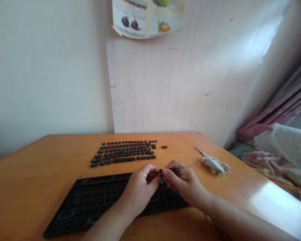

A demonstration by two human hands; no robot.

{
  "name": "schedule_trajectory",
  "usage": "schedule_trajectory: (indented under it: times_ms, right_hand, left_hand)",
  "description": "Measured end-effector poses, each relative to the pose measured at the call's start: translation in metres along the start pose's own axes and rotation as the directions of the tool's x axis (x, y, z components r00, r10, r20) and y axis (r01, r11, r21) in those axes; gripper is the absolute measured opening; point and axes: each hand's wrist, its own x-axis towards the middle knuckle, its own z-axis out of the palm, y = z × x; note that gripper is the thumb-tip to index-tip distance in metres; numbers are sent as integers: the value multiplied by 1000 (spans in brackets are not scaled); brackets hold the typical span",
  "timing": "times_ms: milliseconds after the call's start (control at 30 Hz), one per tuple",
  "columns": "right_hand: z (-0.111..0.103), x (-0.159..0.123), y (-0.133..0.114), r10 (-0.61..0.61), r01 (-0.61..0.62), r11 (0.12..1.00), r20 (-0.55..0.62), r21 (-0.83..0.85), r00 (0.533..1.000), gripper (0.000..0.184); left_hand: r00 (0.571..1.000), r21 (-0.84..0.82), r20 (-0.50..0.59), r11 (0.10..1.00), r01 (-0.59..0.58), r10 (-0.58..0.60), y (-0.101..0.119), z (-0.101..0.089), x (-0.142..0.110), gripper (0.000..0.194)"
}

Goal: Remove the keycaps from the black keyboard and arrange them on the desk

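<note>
A black keyboard base (90, 201) with its keycaps off lies near the front of the orange table (35, 167). Behind it the removed black keycaps (125, 153) are laid out in rows. My left hand (140, 190) and my right hand (185, 184) meet above the base's right part. Both are closed in a pinch round a small black keycap (160, 173). A thin pale stick (188, 166), perhaps a cotton swab, points right from my right hand's fingers.
A crumpled white tissue (213, 163) lies on the table to the right of my hands. Two loose keycaps (165, 147) sit beside the rows. A wooden panel (165, 83) stands behind the table, and bedding (278, 147) lies at right.
</note>
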Motion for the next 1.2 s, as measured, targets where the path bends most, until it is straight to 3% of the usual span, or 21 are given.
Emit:
schedule_trajectory:
  times_ms: [200,400,600,700,800,900,1067,1200]
  right_hand:
    - [3,-4,2,-26,26,1000,51,10,998,27]
    - [6,-5,-1,-149,152,988,84,-30,985,22]
    - [4,-4,9,-237,237,971,2,-36,971,21]
    - [0,-1,9,-317,308,932,-16,-193,948,20]
    - [-5,1,4,-392,394,828,91,-399,916,15]
    - [-8,2,0,-376,419,746,193,-518,906,20]
    - [-10,1,1,-335,414,666,247,-620,909,23]
    - [-11,2,4,-317,396,677,240,-620,918,23]
  left_hand:
    - [997,-90,-43,994,67,-71,4,-2,1,11]
    - [993,-183,13,976,121,-120,-1,-4,2,13]
    - [992,-197,23,972,129,-127,-6,-4,2,15]
    - [991,-197,14,971,134,-134,-4,-5,2,15]
    - [990,-192,23,971,143,-141,-2,-6,2,15]
    - [990,-200,38,970,141,-136,-1,-6,1,18]
    - [988,-231,71,961,151,-138,-2,-5,2,21]
    - [986,-227,85,960,162,-146,-2,-6,2,21]
